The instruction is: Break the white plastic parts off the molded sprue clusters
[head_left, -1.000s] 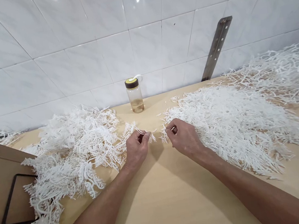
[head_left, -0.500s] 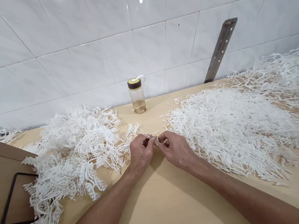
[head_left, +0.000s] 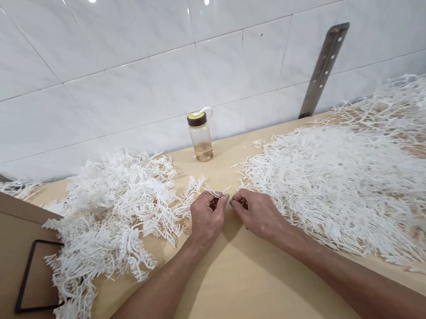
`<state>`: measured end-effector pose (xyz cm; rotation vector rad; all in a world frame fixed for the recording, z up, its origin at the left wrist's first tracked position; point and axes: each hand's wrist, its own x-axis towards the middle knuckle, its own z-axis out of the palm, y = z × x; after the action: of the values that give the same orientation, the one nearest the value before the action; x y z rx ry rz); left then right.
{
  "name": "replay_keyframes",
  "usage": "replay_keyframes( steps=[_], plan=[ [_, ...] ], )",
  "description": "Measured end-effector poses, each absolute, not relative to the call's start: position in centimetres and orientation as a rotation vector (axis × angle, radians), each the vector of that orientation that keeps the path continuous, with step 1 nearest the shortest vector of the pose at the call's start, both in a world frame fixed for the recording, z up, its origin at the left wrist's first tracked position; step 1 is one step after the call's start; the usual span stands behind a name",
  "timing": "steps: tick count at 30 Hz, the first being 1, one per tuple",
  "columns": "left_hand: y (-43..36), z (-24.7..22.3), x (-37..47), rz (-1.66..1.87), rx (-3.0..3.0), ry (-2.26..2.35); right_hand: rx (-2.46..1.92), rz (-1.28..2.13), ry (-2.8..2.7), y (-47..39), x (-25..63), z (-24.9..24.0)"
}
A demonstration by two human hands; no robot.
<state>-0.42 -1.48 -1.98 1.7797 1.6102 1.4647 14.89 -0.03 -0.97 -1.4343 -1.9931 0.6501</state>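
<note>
My left hand (head_left: 207, 217) is closed in a pinch on a thin white branched strand (head_left: 214, 192), whose end reaches up past the thumb. Close beside it, my right hand (head_left: 257, 213) pinches with thumb and forefinger near the strand's tip; whatever lies between those fingers is too small to make out. A loose heap of white branched pieces (head_left: 121, 207) spreads on the left, one sprig of it reaching my left hand. Right of my right hand lies a wider heap of white strands (head_left: 340, 185).
A clear bottle (head_left: 201, 143) with a dark and green lid stands at the back of the wooden table (head_left: 230, 297). A metal bracket (head_left: 322, 73) leans by the tiled wall. At left is a brown box (head_left: 2, 278) with a black handle. More white strands (head_left: 416, 108) lie far right.
The view has shifted slightly, so everything appears a little further right. My fingertips are slightly further apart, both hands still pinching.
</note>
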Motion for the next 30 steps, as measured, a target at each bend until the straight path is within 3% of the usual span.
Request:
replay_keyframes(
  steps=[10,18,23,30],
  plan=[
    [-1.0,-1.4,-0.6,1.409,1.550,1.574,-1.359,0.637,-2.097,-0.7,14.8,-0.9],
    [-0.6,-1.8,-0.9,1.352,1.592,1.613,-1.381,0.872,-2.009,-0.8,14.7,-1.0],
    [1.1,-1.6,-3.1,1.521,1.405,1.802,-1.306,0.969,-2.045,-2.4,14.5,-0.3],
    [0.4,-1.6,-1.9,1.449,1.363,1.390,-1.372,0.882,-1.867,-1.4,15.1,0.4]
  ],
)
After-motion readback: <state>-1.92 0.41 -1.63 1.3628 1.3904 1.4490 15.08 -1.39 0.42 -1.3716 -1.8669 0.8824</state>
